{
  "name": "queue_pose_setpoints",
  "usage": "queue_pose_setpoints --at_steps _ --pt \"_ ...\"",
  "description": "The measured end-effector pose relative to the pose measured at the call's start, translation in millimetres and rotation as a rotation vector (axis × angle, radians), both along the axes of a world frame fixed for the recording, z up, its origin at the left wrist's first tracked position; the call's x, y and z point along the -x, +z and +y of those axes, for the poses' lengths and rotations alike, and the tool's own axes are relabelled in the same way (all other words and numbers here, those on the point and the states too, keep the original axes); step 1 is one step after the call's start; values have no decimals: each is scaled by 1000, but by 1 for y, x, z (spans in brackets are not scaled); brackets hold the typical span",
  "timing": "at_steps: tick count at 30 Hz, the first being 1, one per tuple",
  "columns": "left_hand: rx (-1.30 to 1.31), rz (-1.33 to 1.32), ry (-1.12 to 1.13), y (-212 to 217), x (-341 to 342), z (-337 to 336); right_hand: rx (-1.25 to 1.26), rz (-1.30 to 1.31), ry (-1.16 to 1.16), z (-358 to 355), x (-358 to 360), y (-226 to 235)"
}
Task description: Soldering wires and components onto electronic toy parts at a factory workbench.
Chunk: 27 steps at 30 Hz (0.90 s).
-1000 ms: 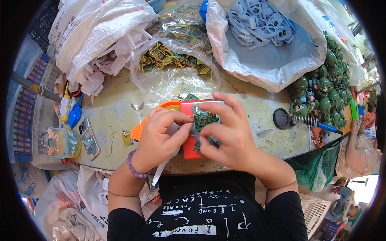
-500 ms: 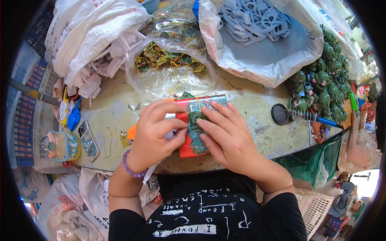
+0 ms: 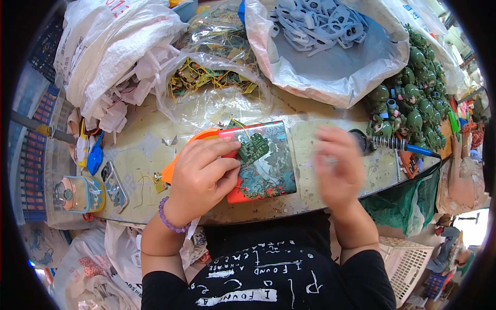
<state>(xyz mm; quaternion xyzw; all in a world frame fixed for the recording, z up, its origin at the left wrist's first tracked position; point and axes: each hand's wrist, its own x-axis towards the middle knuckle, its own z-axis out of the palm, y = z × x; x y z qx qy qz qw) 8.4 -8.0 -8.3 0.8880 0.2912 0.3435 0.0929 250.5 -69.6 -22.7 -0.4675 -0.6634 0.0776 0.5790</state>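
Head view: our left hand [image 3: 202, 175] pinches a green circuit board [image 3: 253, 148] at the tabletop's [image 3: 150, 147] near edge; our blurred right hand [image 3: 338, 168] hovers spread, empty, probably mid-assembly, needing another part.

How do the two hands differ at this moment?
The left hand pinches a small green circuit board; the right hand holds nothing visible. The left hand looks sharp and rests over the patterned block; the right hand is blurred, apart from it, near the soldering iron. Both are bare.
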Motion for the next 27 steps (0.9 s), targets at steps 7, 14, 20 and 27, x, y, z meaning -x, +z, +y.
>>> queue_pose_setpoints --at_steps 7,14,20,27 --pt "-11 -63 -24 1 -5 2 -66 866 -404 -70 -117 -38" --pt "-54 -26 -11 -2 -6 0 115 656 -758 -72 -161 -26" --pt "-38 -61 -26 -2 -11 1 138 696 -649 -57 -193 -8" --pt "-14 -70 -4 -1 -9 -2 192 451 -688 -53 -214 -11"
